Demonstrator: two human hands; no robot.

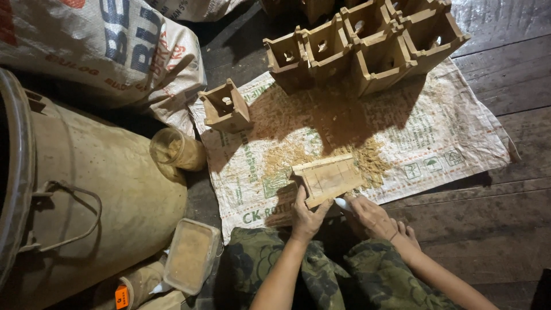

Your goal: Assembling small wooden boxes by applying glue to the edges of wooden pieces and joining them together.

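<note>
While a small wooden box [328, 179] is kept tilted above a spread woven sack [436, 138] on the plank floor [505, 229], it is gripped at its near edge by the left hand [307, 217], whose fingers are curled shut around the lower corner. At about four o'clock from the box, the right hand [373, 217] is closed around a small pale object [343, 202], whose kind cannot be told; its tip is held against the box's underside edge. A heap of sawdust [367, 159] is seen on the sack just beyond the box, at its twelve to two o'clock.

Farther off at twelve o'clock, a cluster of open wooden boxes [367, 46] is stacked side by side on the sack's far end. One single open box [225, 106] is set apart at ten o'clock. At nine o'clock a jar [177, 150] filled with sawdust is laid against a large metal drum [92, 195] with a wire handle. A rectangular plastic tub [191, 255] of sawdust is placed at seven o'clock, beside the person's patterned trousers [321, 275]. A printed grain sack [109, 51] is slumped at eleven o'clock.
</note>
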